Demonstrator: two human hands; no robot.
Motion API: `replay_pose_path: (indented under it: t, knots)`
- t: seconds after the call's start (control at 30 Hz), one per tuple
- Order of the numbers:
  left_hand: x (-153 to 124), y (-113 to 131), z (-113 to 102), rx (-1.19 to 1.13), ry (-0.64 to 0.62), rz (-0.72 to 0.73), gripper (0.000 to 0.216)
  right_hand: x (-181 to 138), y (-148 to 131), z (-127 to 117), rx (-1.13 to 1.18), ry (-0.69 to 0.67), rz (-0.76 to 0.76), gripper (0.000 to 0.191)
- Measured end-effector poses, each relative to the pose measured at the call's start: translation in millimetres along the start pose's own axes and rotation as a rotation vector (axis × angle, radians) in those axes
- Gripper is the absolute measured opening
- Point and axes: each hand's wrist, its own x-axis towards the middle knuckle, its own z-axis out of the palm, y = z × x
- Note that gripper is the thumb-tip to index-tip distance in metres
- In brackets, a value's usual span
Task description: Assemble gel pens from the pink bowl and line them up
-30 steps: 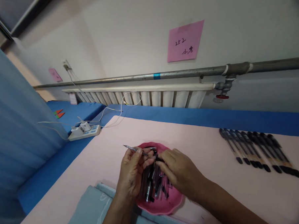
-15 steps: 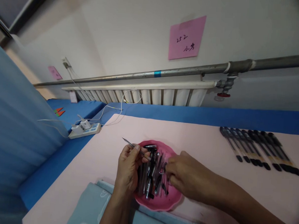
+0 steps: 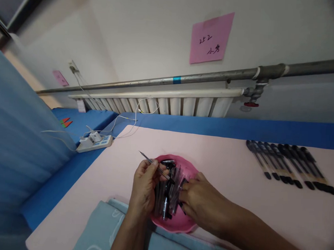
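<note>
My left hand (image 3: 144, 186) is closed around a thin uncapped pen (image 3: 161, 170), pinched between thumb and fingers. The pen slants, its bare point up and to the left, its dark lower end over the pink dish (image 3: 180, 227). Inside the dish lie clear pen barrels (image 3: 176, 184) and black pen parts (image 3: 165, 208). My right hand (image 3: 199, 198) reaches over the dish's right side with its fingers curled down among small black pieces (image 3: 183, 183). Its fingertips are partly hidden, and I cannot make out what they grip.
Capped black pens (image 3: 289, 163) lie in a row on the pink table cover (image 3: 223, 153) at right. A folded light-blue cloth (image 3: 98, 225) lies in front. A power strip (image 3: 95, 144) with white cables stands at left; a radiator (image 3: 168, 104) and pipe run behind.
My right hand has shifted left and slightly down, further over the dish. The pen in my left hand has moved slightly right, and a dark end now shows at its lower tip.
</note>
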Motion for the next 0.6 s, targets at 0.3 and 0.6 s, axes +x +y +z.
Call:
replay_pose_path:
  t: [0.3,0.6]
  knots:
    - [-2,-4,0,0.044,-0.069,-0.045,0.023,-1,-5,14,-0.134,-0.047,0.021,0.015]
    - [-8,-5,4,0.159,-0.115,-0.164,0.028,5,5,-42,0.504,0.316,0.298,0.015]
